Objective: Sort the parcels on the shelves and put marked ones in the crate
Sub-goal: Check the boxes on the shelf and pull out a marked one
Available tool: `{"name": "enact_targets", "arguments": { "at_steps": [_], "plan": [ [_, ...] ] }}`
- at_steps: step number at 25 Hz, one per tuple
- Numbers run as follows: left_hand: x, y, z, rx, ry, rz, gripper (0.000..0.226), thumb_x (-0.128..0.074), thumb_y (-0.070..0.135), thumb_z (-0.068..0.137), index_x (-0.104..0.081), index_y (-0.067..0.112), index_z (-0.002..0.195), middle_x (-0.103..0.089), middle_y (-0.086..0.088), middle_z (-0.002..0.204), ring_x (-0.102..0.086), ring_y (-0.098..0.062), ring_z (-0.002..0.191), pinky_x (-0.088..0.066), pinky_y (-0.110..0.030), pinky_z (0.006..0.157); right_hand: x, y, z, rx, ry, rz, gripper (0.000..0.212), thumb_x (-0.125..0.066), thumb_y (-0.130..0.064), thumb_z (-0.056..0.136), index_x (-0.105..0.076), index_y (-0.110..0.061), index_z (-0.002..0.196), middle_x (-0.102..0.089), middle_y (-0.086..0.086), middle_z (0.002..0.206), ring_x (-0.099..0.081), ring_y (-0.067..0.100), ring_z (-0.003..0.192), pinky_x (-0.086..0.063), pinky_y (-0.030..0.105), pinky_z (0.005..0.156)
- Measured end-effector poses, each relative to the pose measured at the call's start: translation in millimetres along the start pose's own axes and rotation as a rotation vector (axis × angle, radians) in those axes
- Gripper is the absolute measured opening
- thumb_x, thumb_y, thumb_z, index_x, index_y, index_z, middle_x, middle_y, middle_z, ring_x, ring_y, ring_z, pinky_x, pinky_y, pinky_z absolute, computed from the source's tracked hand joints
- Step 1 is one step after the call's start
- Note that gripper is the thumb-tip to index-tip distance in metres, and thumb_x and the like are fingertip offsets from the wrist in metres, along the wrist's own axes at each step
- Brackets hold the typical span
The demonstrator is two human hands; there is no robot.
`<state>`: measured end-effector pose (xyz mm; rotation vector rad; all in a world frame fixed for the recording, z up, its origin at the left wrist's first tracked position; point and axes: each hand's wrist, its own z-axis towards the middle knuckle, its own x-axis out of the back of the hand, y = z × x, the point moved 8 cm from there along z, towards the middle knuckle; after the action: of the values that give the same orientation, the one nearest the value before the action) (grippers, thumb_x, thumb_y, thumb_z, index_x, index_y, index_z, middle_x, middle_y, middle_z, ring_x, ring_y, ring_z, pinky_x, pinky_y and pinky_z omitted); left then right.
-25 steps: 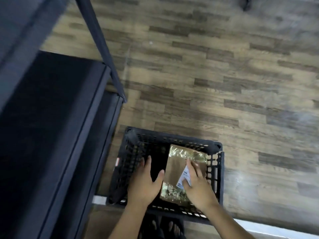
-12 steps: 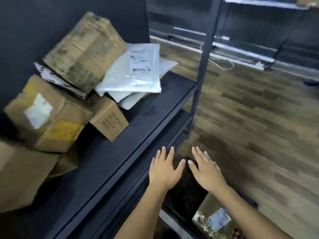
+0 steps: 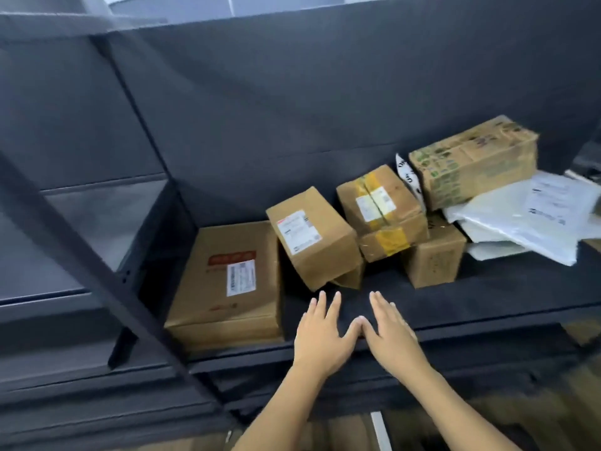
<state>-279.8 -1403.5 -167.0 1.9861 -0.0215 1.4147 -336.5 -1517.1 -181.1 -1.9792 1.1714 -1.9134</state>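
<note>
Several parcels lie on a dark shelf [image 3: 487, 297]. A large flat carton [image 3: 227, 288] with a red and white label sits at the left. A tilted brown box [image 3: 312, 236] leans beside it. A box with yellow tape [image 3: 383, 213] rests on a small box [image 3: 435, 255]. A green-printed carton [image 3: 471, 161] lies behind, and white mailer bags [image 3: 533, 219] lie at the right. My left hand [image 3: 322, 333] and my right hand [image 3: 390, 333] hover flat over the shelf's front, thumbs touching, both holding nothing. The crate is out of view.
A diagonal dark post [image 3: 97, 255] of the rack crosses the left side. A dark back panel [image 3: 325, 109] stands behind the parcels. A lower shelf edge [image 3: 422, 382] runs under my wrists, and wooden floor [image 3: 553, 424] shows at the bottom right.
My hands let go of the gold parcel in the crate and rose to the shelf. My view swung up from the crate to the parcels.
</note>
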Motion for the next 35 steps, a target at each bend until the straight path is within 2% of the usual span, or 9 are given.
{"name": "enact_targets", "arguments": {
  "at_steps": [5, 11, 17, 23, 30, 32, 35],
  "plan": [
    [64, -94, -12, 0.135, 0.131, -0.018, 0.069, -0.032, 0.058, 0.093, -0.01, 0.029, 0.151, -0.006, -0.001, 0.161, -0.001, -0.017, 0.148, -0.012, -0.034, 0.12, -48, -93, 15, 0.139, -0.057, 0.001, 0.064, -0.029, -0.05, 0.097, -0.003, -0.027, 0.151, 0.001, -0.013, 0.159, 0.002, 0.013, 0.147, -0.012, 0.041, 0.118],
    [116, -137, 22, 0.1, 0.137, 0.014, 0.071, -0.03, 0.061, 0.092, -0.01, 0.029, 0.151, -0.01, -0.002, 0.16, -0.007, -0.017, 0.148, -0.015, -0.036, 0.12, -52, -137, 60, 0.068, 0.073, -0.002, 0.068, -0.031, -0.05, 0.096, -0.003, -0.023, 0.151, 0.001, -0.006, 0.16, -0.001, 0.018, 0.148, -0.017, 0.044, 0.118],
    [118, -156, 49, 0.06, 0.021, 0.013, 0.07, -0.028, 0.062, 0.092, -0.005, 0.032, 0.151, 0.0, 0.0, 0.161, 0.0, -0.017, 0.149, -0.013, -0.04, 0.12, -69, -147, 74, -0.037, 0.157, 0.001, 0.07, -0.036, -0.051, 0.094, -0.006, -0.023, 0.151, -0.001, -0.003, 0.159, -0.002, 0.021, 0.147, -0.017, 0.045, 0.116],
    [104, -155, 63, 0.048, -0.052, -0.01, 0.068, -0.027, 0.064, 0.091, -0.004, 0.037, 0.149, 0.001, 0.003, 0.161, 0.002, -0.019, 0.149, -0.011, -0.043, 0.12, -34, -121, 85, -0.179, 0.298, -0.004, 0.086, -0.048, -0.054, 0.088, -0.003, -0.017, 0.15, 0.002, 0.006, 0.158, 0.0, 0.028, 0.145, -0.019, 0.048, 0.115],
    [113, -119, 83, 0.048, -0.037, -0.141, 0.071, -0.031, 0.06, 0.092, -0.005, 0.032, 0.151, -0.001, 0.004, 0.161, 0.0, -0.017, 0.148, -0.007, -0.041, 0.12, 17, -101, 120, -0.239, 0.379, 0.084, 0.089, -0.058, -0.05, 0.084, -0.01, -0.014, 0.149, -0.004, 0.013, 0.157, -0.004, 0.033, 0.144, -0.02, 0.051, 0.113],
    [113, -110, 91, 0.06, -0.052, -0.246, 0.072, -0.033, 0.059, 0.092, -0.005, 0.03, 0.151, -0.005, 0.004, 0.161, -0.003, -0.017, 0.148, -0.01, -0.04, 0.119, 23, -99, 130, -0.243, 0.371, 0.11, 0.091, -0.058, -0.05, 0.084, -0.007, -0.014, 0.15, -0.004, 0.014, 0.157, -0.006, 0.033, 0.144, -0.02, 0.052, 0.113],
    [104, -96, 98, 0.131, -0.099, -0.536, 0.072, -0.039, 0.056, 0.092, -0.007, 0.028, 0.151, -0.022, 0.002, 0.158, -0.022, -0.022, 0.145, -0.023, -0.036, 0.115, 25, -89, 143, -0.266, 0.328, 0.232, 0.093, -0.06, -0.047, 0.084, -0.006, -0.011, 0.15, -0.008, 0.018, 0.156, -0.013, 0.037, 0.143, -0.021, 0.052, 0.113]
  ]
}}
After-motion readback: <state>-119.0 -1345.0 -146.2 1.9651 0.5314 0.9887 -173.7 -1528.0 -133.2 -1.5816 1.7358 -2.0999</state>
